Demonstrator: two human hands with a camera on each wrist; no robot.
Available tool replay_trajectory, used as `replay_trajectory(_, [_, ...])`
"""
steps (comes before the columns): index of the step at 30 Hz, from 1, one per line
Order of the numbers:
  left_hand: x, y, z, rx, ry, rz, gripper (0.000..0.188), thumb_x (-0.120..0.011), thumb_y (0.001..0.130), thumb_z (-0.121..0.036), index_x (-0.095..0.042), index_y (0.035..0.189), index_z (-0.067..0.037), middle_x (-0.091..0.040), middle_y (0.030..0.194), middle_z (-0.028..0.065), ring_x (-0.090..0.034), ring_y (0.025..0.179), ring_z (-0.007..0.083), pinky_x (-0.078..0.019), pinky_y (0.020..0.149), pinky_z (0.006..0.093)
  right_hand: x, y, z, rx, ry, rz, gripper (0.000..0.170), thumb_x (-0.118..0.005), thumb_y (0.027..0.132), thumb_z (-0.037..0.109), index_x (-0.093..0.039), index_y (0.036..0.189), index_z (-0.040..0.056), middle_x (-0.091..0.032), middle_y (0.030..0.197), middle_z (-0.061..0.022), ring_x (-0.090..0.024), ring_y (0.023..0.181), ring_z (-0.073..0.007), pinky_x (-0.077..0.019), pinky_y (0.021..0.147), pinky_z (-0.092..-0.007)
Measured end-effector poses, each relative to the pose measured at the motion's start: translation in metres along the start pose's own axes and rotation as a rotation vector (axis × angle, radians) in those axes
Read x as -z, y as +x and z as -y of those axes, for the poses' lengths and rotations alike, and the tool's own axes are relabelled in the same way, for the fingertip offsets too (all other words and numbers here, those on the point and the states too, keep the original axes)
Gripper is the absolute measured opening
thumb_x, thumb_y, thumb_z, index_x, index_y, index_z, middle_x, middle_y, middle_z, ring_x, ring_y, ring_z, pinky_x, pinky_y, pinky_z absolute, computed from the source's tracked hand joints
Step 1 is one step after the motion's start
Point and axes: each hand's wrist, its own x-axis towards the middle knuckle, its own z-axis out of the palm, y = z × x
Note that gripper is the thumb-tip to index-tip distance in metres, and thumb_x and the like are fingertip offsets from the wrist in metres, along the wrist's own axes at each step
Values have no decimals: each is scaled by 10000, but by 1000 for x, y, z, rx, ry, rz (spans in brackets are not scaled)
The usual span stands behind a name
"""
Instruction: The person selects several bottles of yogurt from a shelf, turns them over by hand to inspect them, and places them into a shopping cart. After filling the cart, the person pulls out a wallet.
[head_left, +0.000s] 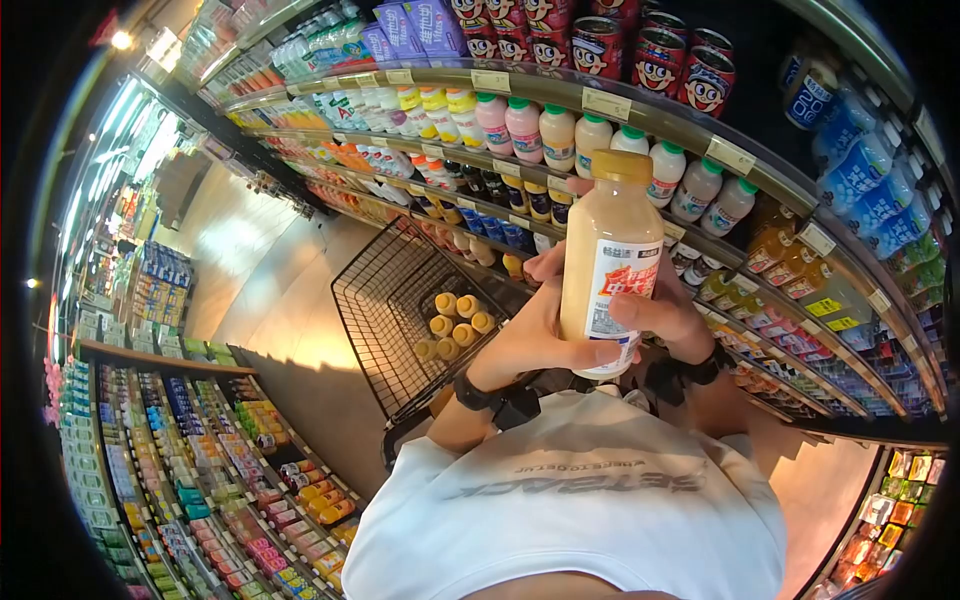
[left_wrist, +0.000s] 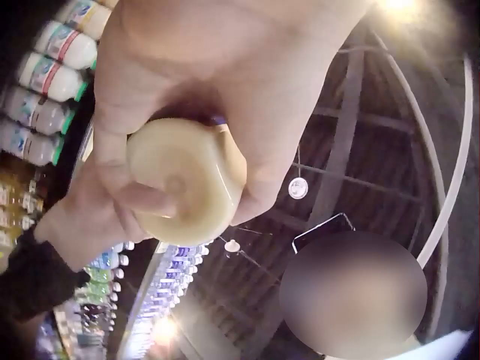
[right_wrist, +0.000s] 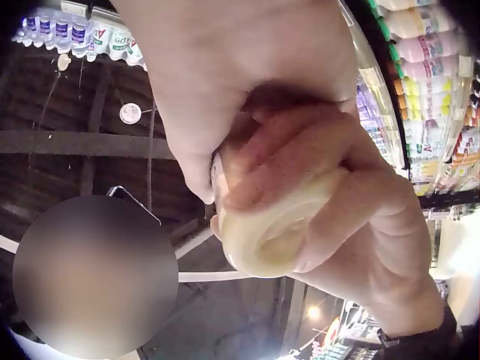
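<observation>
A cream-coloured bottle (head_left: pixel 618 230) with a tan cap and a white label stands roughly upright between both hands in the head view. The left hand (head_left: pixel 535 330) grips its lower left side, thumb across the label's bottom. From the right, the right hand (head_left: pixel 672 315) holds it with the thumb on the label. In the left wrist view the bottle's base (left_wrist: pixel 184 184) shows, the left hand (left_wrist: pixel 210 75) curled round it. The right wrist view has the right hand (right_wrist: pixel 255 67) round the bottle (right_wrist: pixel 262 244), with fingers under the base.
A black wire cart (head_left: pixel 385 330) stands on the floor at the left, holding several tan-capped bottles (head_left: pixel 440 325). Curved shelves of bottles and cans (head_left: pixel 655 60) run along the far side and right. Another stocked shelf (head_left: pixel 200 470) fills the lower left.
</observation>
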Motion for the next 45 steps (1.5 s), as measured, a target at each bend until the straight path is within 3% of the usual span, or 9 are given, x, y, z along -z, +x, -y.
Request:
replay_trajectory(7, [-10,6,-6,-88,75,-49,951,-893,824,-226,-325,1558,-20,-519,1447,110,-518,1348,198,-447,1129,357,1,-3,-4,-3,55,-101,783,-788,919,225,-356,1533,4,-671,1239,-181,-668,1182,-274,-549,1009,-427])
replay_trajectory(14, [-11,16,-3,-281,411,-183,864,-881,830,-136,-395,1528,10,-616,1341,84,-594,1234,164,-506,1042,336,-13,8,1,217,-512,-437,623,-693,1020,133,-332,1515,20,-542,1348,-101,-581,1180,-153,-493,994,-325])
replay_trajectory(21, [18,1,-6,-70,-91,249,765,-857,786,-166,-500,1436,21,-688,1227,118,-703,1038,183,-580,900,323,-7,2,6,88,-48,-126,708,-668,1041,261,-290,1583,9,-634,1363,-196,-632,1215,-211,-508,1033,-349])
replay_trajectory(27, [0,1,-10,-97,-3,125,821,-830,805,-222,-445,1481,44,-676,1223,143,-707,1053,219,-597,911,344,-14,2,11,43,-98,-237,604,-694,1004,369,-476,1424,-6,-730,1162,-151,-697,755,-83,-497,506,-207])
replay_trajectory(35, [-6,14,-1,-348,463,-259,729,-763,958,-316,-437,1487,65,-674,1183,111,-716,946,178,-610,796,284,-16,12,1,193,-410,-466,503,-714,1010,143,-482,1430,-8,-638,1215,-72,-611,1112,-114,-529,917,-305])
replay_trajectory(38, [6,8,8,-228,108,-127,753,-622,1011,-538,-464,1453,51,-702,1146,240,-757,891,241,-636,705,336,-12,10,11,149,-219,-368,524,-700,1030,235,-473,1439,-1,-644,1203,-55,-613,1052,-94,-534,860,-285])
replay_trajectory(40, [22,12,3,-211,-226,249,742,-599,1044,-517,-445,1474,68,-697,1182,184,-745,910,216,-629,730,320,3,5,3,71,-32,-255,537,-674,1046,293,-467,1448,4,-644,1195,-40,-608,1032,-77,-526,810,-263])
replay_trajectory(43, [12,11,3,-216,-324,218,713,-541,1075,-541,-473,1428,74,-709,1183,145,-737,908,187,-617,735,297,9,3,-9,10,59,-179,558,-625,1070,375,-463,1461,12,-651,1231,-31,-599,1035,-51,-505,784,-245])
replay_trajectory(45, [-9,5,4,-200,-118,-257,660,-549,1081,-511,-496,1394,67,-714,1139,128,-731,903,168,-612,734,285,10,6,-2,71,-96,-210,545,-613,1083,365,-458,1461,4,-649,1271,-55,-611,1080,-78,-512,861,-260])
